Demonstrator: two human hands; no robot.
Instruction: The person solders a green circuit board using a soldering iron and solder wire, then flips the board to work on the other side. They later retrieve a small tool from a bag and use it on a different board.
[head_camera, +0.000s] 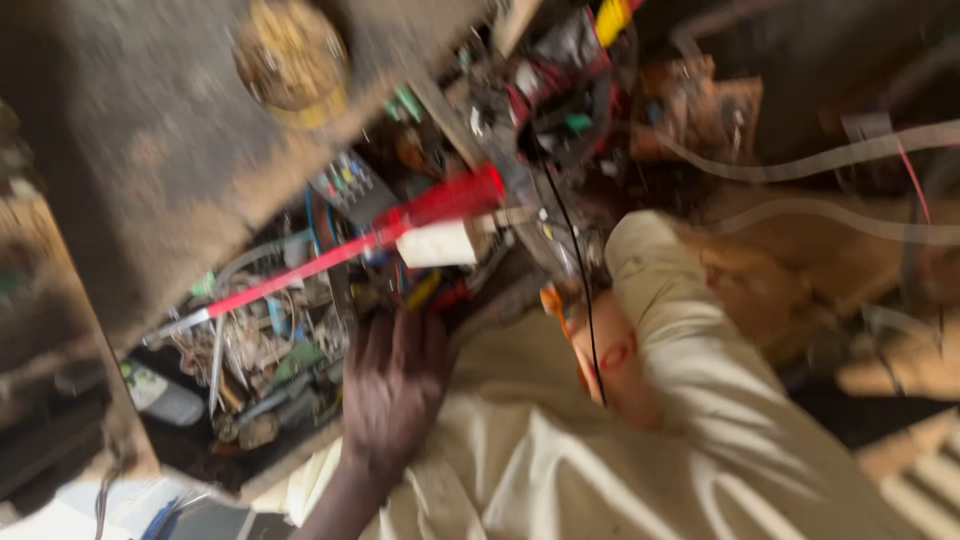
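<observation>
my left hand (392, 385) reaches into a cluttered wooden drawer (290, 470), fingers loosely spread; i can't tell through the blur whether they grip anything. just above the fingertips lies a long red-handled screwdriver (350, 245) with a thin metal shaft, slanting across tangled wires and small parts (265, 350). pale creased cloth (560, 450) lies beside the drawer.

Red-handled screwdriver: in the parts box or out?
In: the red-handled screwdriver lies slanted across the clutter in the parts box, beyond the left hand.
</observation>
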